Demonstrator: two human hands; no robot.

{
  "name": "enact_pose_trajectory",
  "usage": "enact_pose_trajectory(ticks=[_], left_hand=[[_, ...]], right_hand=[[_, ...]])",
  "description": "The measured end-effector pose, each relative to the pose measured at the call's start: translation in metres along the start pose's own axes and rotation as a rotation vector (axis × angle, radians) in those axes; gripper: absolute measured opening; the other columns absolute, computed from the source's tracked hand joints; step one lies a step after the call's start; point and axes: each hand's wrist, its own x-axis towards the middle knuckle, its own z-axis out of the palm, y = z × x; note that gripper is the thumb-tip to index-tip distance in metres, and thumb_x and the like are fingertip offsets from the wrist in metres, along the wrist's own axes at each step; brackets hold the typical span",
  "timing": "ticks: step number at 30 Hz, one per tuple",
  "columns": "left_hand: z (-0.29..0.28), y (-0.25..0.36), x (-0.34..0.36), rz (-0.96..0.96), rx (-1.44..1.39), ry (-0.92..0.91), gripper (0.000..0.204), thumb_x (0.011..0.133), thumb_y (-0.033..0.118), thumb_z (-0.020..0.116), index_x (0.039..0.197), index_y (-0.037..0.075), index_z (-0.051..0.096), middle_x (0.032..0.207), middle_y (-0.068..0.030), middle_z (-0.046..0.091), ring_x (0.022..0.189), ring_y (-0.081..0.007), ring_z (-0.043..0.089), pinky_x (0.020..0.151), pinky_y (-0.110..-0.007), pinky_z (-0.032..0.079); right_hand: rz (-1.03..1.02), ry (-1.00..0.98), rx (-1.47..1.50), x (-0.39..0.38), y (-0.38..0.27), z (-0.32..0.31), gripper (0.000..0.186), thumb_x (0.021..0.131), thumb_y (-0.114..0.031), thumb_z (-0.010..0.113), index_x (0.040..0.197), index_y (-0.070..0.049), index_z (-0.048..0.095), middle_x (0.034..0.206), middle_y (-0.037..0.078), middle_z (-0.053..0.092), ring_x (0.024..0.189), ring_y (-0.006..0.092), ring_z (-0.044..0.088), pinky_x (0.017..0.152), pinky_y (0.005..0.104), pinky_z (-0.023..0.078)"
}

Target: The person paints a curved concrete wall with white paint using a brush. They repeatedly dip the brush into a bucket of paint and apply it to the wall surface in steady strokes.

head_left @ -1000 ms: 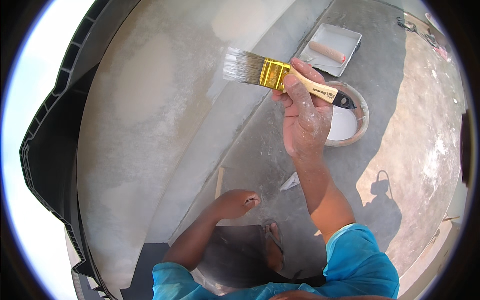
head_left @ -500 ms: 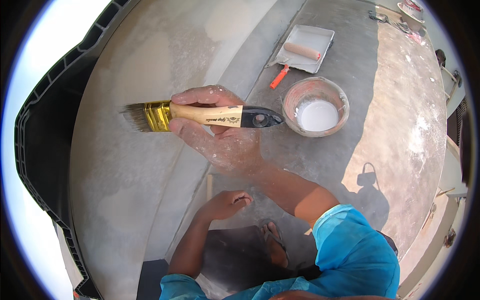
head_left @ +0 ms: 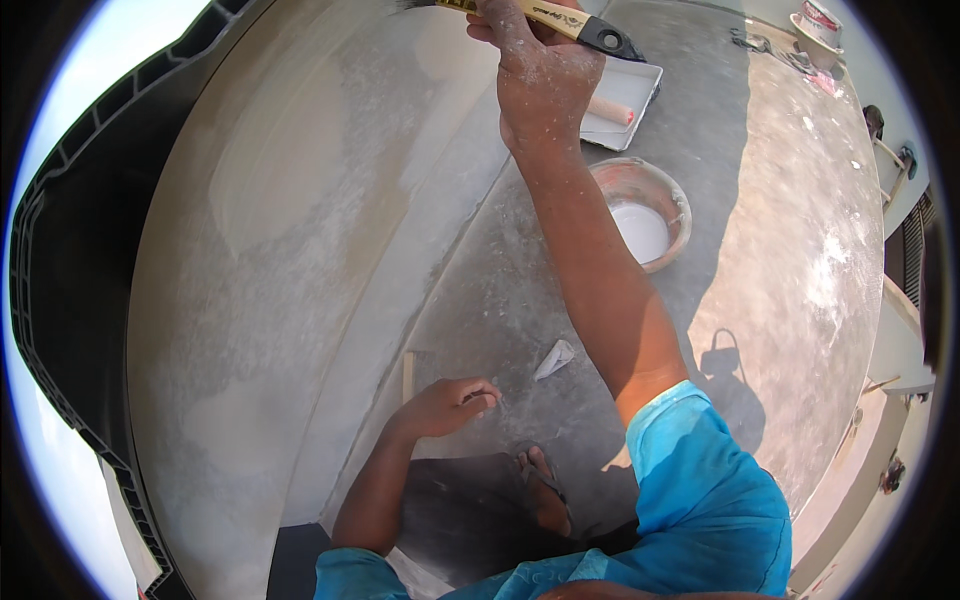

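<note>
My right hand (head_left: 550,75) is closed around the handle of a paintbrush (head_left: 562,17) with a wooden grip and black end. It is stretched far out, up to the top edge of the head view. The dark bristles, pointing left towards the grey wall (head_left: 270,240), are partly cut off by that edge. Whether they touch the wall, I cannot tell. Low in front of my body, my left hand (head_left: 450,408) hangs with its fingers curled in, nothing visible in them. Under my right forearm stands a round tub (head_left: 672,190) with white paint (head_left: 640,232), partly covered by the arm.
Behind my right wrist lies a white paint tray (head_left: 645,85) with a paint roller (head_left: 612,110) in it. A crumpled white scrap (head_left: 555,360) and a small wooden strip (head_left: 409,375) are on the grey floor. Another tub (head_left: 818,45) stands at the far right.
My right hand has carried the paintbrush up and away from me, to the top of the view. The white scrap on the floor has come into sight. My left hand has barely moved.
</note>
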Motion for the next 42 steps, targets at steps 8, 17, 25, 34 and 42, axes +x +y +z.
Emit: enact_pose_trajectory(ticks=[8, 17, 25, 34, 42], left_hand=[[0.004, 0.020, 0.000, 0.086, 0.033, -0.009, 0.039, 0.106, 0.036, 0.053, 0.130, 0.008, 0.064, 0.118, -0.0118, 0.071, 0.108, -0.0234, 0.068, 0.096, -0.038, 0.049], [0.002, 0.021, 0.012, 0.104, 0.065, 0.045, 0.038, 0.104, 0.033, 0.056, 0.128, 0.006, 0.065, 0.117, -0.0173, 0.072, 0.112, -0.0295, 0.068, 0.096, -0.040, 0.050], [0.003, 0.015, 0.007, 0.089, 0.047, 0.045, 0.042, 0.104, 0.039, 0.055, 0.129, 0.007, 0.065, 0.111, -0.0128, 0.073, 0.100, -0.0229, 0.070, 0.089, -0.037, 0.051], [0.007, 0.014, 0.012, 0.077, 0.059, 0.094, 0.040, 0.103, 0.036, 0.057, 0.127, 0.005, 0.064, 0.112, -0.0153, 0.072, 0.099, -0.0254, 0.070, 0.090, -0.039, 0.052], [0.006, 0.021, 0.006, -0.010, 0.008, 0.096, 0.036, 0.101, 0.031, 0.059, 0.125, 0.006, 0.067, 0.110, -0.0172, 0.073, 0.102, -0.0296, 0.070, 0.092, -0.039, 0.052]], right_hand=[[-0.533, -0.302, -0.227, -0.085, -0.031, 0.043, 0.026, 0.078, -0.003, 0.083, 0.102, -0.007, 0.073, 0.089, 0.009, 0.069, 0.080, 0.0222, 0.069, 0.065, 0.0314, 0.057], [-0.224, -0.439, 0.013, -0.098, -0.042, 0.042, 0.019, 0.084, -0.004, 0.080, 0.101, -0.009, 0.074, 0.092, 0.008, 0.072, 0.079, 0.0195, 0.070, 0.070, 0.0291, 0.057], [-0.537, -0.126, -0.343, -0.009, 0.006, -0.015, 0.019, 0.088, -0.003, 0.078, 0.106, -0.001, 0.073, 0.099, 0.011, 0.074, 0.085, 0.0193, 0.070, 0.075, 0.0312, 0.056], [-0.079, -0.632, 0.017, -0.149, -0.083, 0.019, 0.021, 0.081, -0.002, 0.081, 0.101, -0.007, 0.075, 0.099, 0.009, 0.072, 0.088, 0.0217, 0.071, 0.073, 0.0317, 0.059], [-0.420, -0.178, -0.417, -0.015, 0.004, -0.041, 0.022, 0.095, -0.002, 0.071, 0.115, 0.007, 0.069, 0.103, 0.015, 0.075, 0.093, 0.0194, 0.072, 0.083, 0.0306, 0.058]])
